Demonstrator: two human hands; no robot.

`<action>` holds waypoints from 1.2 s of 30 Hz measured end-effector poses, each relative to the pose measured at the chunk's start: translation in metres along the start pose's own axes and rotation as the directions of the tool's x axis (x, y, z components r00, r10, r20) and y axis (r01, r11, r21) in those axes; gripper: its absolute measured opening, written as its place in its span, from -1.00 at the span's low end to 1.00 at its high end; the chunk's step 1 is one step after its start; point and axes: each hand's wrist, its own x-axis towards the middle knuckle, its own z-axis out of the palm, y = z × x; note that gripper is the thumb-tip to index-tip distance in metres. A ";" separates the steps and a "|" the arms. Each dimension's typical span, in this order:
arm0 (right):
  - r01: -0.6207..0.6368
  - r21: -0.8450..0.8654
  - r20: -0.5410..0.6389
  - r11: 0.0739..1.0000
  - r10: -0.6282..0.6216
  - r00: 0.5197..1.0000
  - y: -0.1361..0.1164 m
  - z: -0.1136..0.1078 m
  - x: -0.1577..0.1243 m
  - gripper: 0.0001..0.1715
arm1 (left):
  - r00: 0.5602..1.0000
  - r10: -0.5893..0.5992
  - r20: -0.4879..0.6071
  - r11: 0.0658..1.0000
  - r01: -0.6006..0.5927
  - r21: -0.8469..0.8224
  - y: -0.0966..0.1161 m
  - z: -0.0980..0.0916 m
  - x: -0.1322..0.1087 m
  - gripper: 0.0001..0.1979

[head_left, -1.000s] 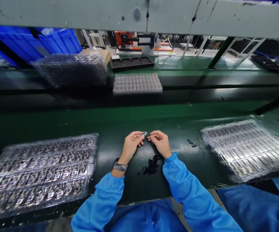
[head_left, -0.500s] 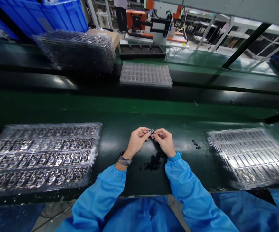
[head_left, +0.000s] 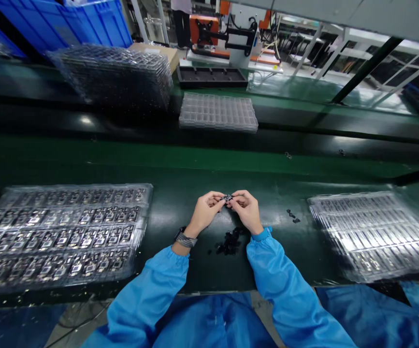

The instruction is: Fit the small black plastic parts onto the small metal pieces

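Observation:
My left hand (head_left: 205,211) and my right hand (head_left: 247,210) meet over the dark green bench, fingertips pinched together on one small metal part (head_left: 227,197). Both arms wear blue sleeves, and the left wrist has a watch band. A small heap of black bits (head_left: 228,242) lies on the bench just below my hands. To the left sits a clear blister tray (head_left: 60,232) filled with several rows of small metal parts. To the right sits another clear tray (head_left: 374,231) with rows of pockets.
Two black scraps (head_left: 293,215) lie right of my hands. Beyond the conveyor strip are a clear empty-pocket tray (head_left: 218,112), a stack of clear trays (head_left: 115,72), a black tray (head_left: 211,76), blue crates (head_left: 67,19) and an orange-black fixture (head_left: 223,29).
My hands have come together, so both now pinch the small part that the left hand held alone. The view has tilted to show more of the far side.

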 end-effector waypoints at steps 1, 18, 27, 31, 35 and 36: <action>-0.007 0.004 0.006 1.000 0.007 1.000 0.000 0.000 0.000 -0.63 | 1.000 0.004 0.001 1.000 -0.004 0.005 0.000 0.000 0.000 -0.74; -0.048 -0.037 0.037 0.998 0.049 0.998 0.002 -0.002 0.000 -0.51 | 0.995 0.095 -0.018 0.987 -0.092 0.135 -0.002 -0.001 0.000 -0.81; -0.028 -0.048 0.021 0.998 0.029 0.999 0.001 -0.001 -0.001 -0.51 | 0.997 0.032 0.076 0.997 -0.037 0.063 0.004 -0.003 -0.001 -0.76; -0.032 -0.042 0.022 0.999 0.033 0.999 -0.002 0.000 0.000 -0.52 | 0.997 0.015 0.075 1.000 -0.015 0.007 0.007 -0.003 -0.001 -0.73; -0.061 -0.061 0.080 0.996 0.066 0.995 -0.005 0.000 0.002 -0.52 | 0.995 0.029 0.094 0.999 -0.031 0.017 0.008 -0.004 -0.002 -0.74; -0.064 -0.055 0.094 0.996 0.069 0.993 -0.005 -0.001 0.002 -0.51 | 0.995 0.039 0.094 0.999 -0.041 0.027 0.007 -0.003 -0.002 -0.75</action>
